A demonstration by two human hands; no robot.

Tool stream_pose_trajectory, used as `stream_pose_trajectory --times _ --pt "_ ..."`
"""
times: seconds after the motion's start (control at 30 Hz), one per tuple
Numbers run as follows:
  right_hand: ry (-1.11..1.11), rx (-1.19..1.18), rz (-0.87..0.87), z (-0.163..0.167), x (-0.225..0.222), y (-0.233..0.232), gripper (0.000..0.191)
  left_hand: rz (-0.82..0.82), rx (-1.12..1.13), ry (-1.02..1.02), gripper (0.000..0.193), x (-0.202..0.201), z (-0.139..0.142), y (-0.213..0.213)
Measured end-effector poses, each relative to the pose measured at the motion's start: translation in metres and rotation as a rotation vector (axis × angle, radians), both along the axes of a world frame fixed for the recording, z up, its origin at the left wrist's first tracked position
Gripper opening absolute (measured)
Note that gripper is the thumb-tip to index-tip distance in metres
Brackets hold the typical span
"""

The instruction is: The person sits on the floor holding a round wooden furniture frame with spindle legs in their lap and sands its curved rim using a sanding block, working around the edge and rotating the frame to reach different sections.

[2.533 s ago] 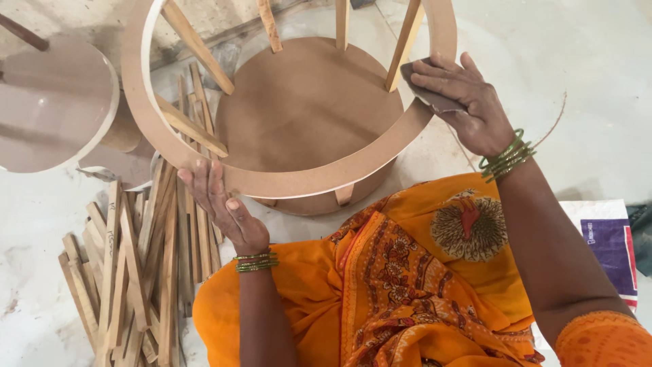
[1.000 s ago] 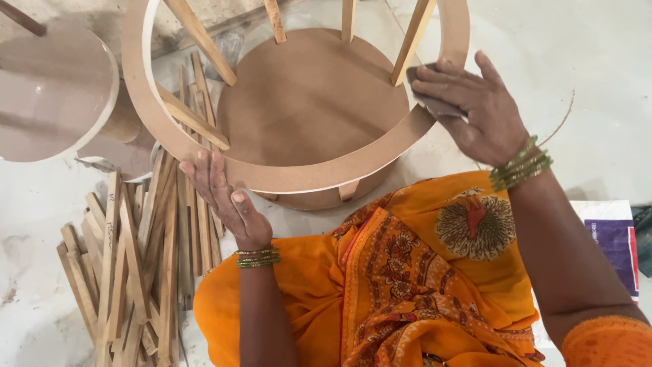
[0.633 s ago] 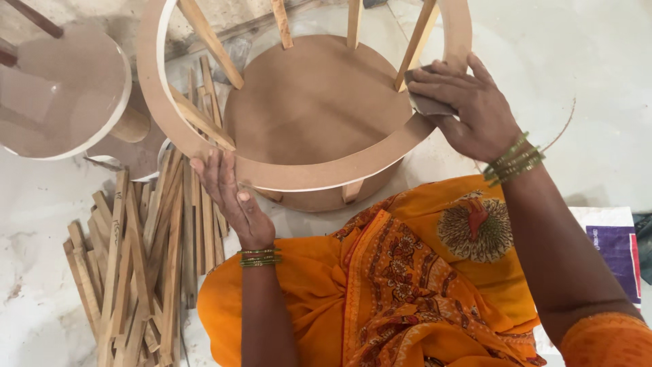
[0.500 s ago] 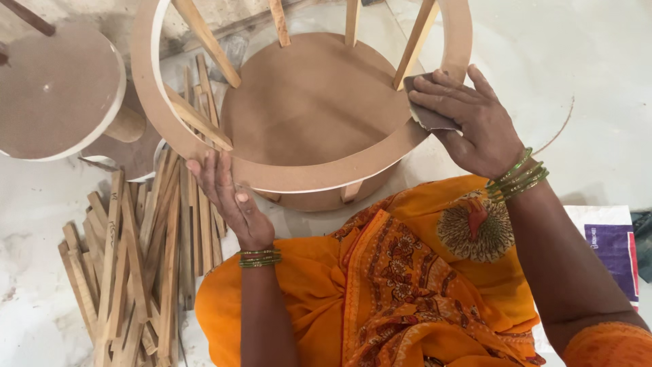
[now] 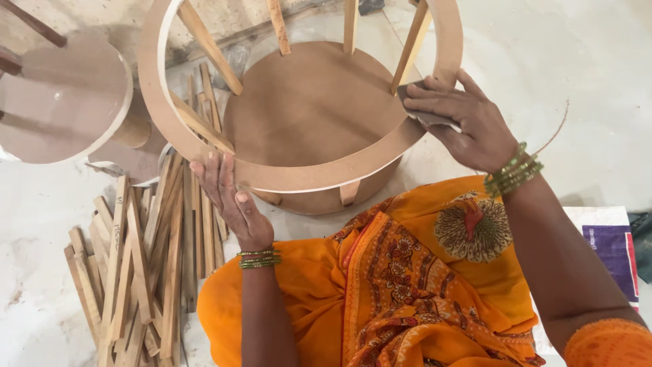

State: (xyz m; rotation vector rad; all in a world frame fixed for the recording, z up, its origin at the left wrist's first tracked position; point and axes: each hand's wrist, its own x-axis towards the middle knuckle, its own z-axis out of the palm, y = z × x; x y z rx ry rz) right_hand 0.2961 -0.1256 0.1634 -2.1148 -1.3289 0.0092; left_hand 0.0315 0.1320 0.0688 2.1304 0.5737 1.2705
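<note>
A round wooden stool frame (image 5: 305, 178) stands upside down in front of me, its flat ring uppermost, thin legs running down to the round seat (image 5: 312, 109) below. My left hand (image 5: 227, 197) rests flat against the ring's near left outer edge, fingers together, holding nothing. My right hand (image 5: 465, 119) presses a small grey piece of sandpaper (image 5: 418, 109) onto the ring's right side, beside one leg (image 5: 411, 47).
A pile of loose wooden sticks (image 5: 136, 258) lies on the pale floor to my left. Another round stool top (image 5: 58, 102) sits at the upper left. A white and purple sack (image 5: 608, 248) lies at the right. My orange garment (image 5: 380, 285) covers my lap.
My right hand with the sandpaper has shifted back and forth along the ring's right side. The left hand has stayed against the ring's near edge.
</note>
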Motion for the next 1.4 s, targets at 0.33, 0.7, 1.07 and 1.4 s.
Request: stream_pose_trajectory --times 0.33,0.7,1.07,1.4 --pt "-0.054 0.012 0.012 -0.007 0.006 0.003 0.036 0.008 0.012 -0.01 0.069 0.002 -0.005 0.001" --pt "-0.082 0.052 -0.005 -0.009 -0.011 -0.004 0.038 0.002 0.006 0.0 0.067 0.001 -0.002 0.0" --pt "-0.136 0.03 0.003 -0.008 0.002 0.012 0.032 0.005 -0.004 -0.002 0.066 0.001 -0.001 -0.001" --pt "-0.129 0.074 0.019 -0.012 -0.017 -0.004 0.026 0.014 -0.016 -0.026 0.067 0.002 -0.005 -0.003"
